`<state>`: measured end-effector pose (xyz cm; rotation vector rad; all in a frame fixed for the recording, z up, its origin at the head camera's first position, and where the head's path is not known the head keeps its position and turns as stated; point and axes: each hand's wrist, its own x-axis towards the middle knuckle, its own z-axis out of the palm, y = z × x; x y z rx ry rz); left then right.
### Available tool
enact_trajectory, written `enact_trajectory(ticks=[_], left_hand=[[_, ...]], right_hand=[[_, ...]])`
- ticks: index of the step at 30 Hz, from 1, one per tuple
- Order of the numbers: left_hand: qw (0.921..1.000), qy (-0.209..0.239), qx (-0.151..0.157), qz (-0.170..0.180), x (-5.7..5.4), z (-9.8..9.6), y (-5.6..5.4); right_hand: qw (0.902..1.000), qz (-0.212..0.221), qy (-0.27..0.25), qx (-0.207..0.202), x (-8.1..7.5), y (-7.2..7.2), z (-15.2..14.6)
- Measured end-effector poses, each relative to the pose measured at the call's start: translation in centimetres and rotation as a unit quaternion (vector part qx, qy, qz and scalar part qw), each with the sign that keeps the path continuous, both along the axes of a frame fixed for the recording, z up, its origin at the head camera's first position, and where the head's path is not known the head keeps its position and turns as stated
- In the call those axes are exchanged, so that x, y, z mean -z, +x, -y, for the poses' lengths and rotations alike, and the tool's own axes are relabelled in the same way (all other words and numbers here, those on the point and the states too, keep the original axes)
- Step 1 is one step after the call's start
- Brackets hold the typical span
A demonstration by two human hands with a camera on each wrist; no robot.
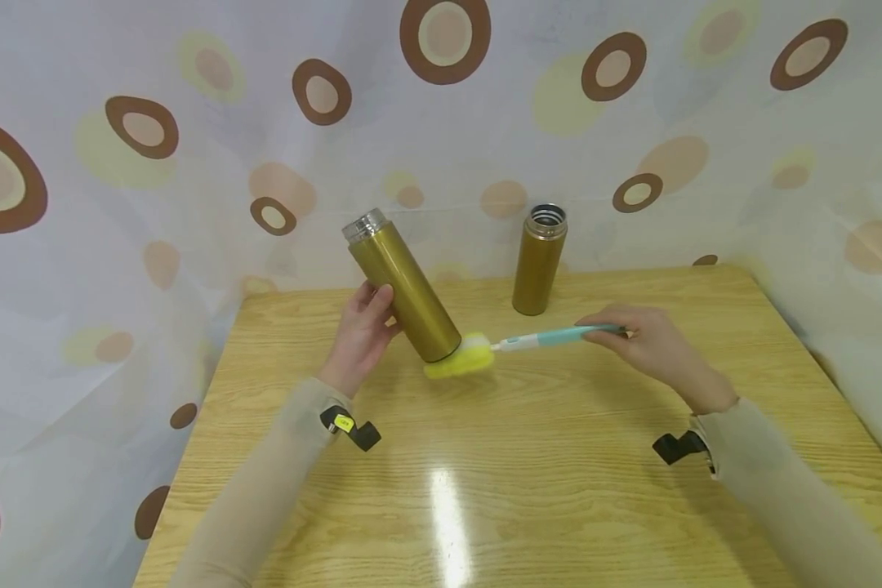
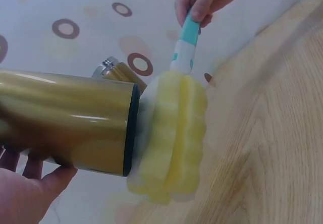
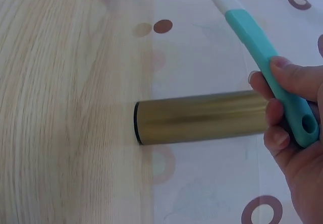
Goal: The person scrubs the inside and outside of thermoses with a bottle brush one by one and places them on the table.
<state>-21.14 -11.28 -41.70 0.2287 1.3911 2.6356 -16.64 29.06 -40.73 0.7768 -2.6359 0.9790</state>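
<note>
A: Report the state of each hand.
B: The left hand (image 1: 363, 339) has its fingers curled round the gold bottle (image 1: 407, 290). The right hand (image 1: 643, 339) has its fingers closed on the turquoise handle of the sponge brush (image 1: 551, 336).
A: Specify the brush position.
B: The yellow sponge head (image 1: 470, 356) lies against the black base of the held bottle, above the table (image 1: 559, 474).
A: Identify container contents.
B: The held bottle is tilted, silver neck uppermost; its interior is hidden. The second bottle (image 1: 536, 273) stands upright near the far table edge, mouth open; contents cannot be determined.
</note>
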Motion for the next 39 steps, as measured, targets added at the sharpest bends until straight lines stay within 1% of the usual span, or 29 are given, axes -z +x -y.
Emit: enact_trajectory(ticks=[3,6,8,9,11,16,19,22,25,30,32,36,39], left_hand=[[0.9999,0.008,-0.005,0.008,0.1,-0.6,0.1],[0.9996,0.01,-0.021,0.015,0.1,-1.2,0.1],[0.9992,0.007,-0.036,0.015,0.1,-1.4,0.2],[0.9989,0.005,-0.045,0.013,0.1,-1.5,0.2],[0.9986,-0.005,-0.052,0.002,0.0,-1.3,0.3],[0.998,-0.013,-0.056,-0.028,0.3,-0.1,0.3],[0.9978,-0.004,-0.061,-0.026,0.6,0.5,0.2],[0.9978,-0.004,-0.062,-0.021,0.8,0.7,0.2],[0.998,-0.011,-0.06,-0.018,0.9,0.6,0.3],[0.9985,0.007,-0.051,-0.016,0.6,-0.1,0.6],[0.9986,0.008,-0.05,-0.016,0.6,-0.3,0.7],[0.998,0.0,-0.06,-0.019,0.6,-0.5,0.7],[0.9973,0.006,-0.07,-0.022,0.6,-0.4,0.7]], right_hand=[[1.0,0.002,-0.003,-0.005,0.0,-0.2,1.0],[0.9995,-0.014,-0.012,-0.024,0.4,-0.4,1.8],[0.9989,-0.029,-0.017,-0.032,0.6,-0.5,2.0],[0.9988,-0.032,-0.02,-0.032,0.7,-0.6,2.0],[0.9989,-0.029,-0.024,-0.028,0.8,-0.6,2.1],[0.9997,0.005,-0.022,0.004,0.6,-0.5,1.2],[0.9994,0.011,-0.026,0.021,0.3,-0.4,0.4],[0.9992,0.003,-0.031,0.026,0.1,-0.3,-0.1],[0.9992,0.003,-0.03,0.028,0.1,-0.2,-0.1],[0.9991,0.006,-0.031,0.03,0.4,-0.4,0.7],[0.9992,0.004,-0.03,0.026,0.6,-0.5,1.0],[0.9996,-0.004,-0.027,0.009,1.0,-0.6,1.6],[0.9996,-0.006,-0.027,-0.002,1.2,-0.6,1.7]])
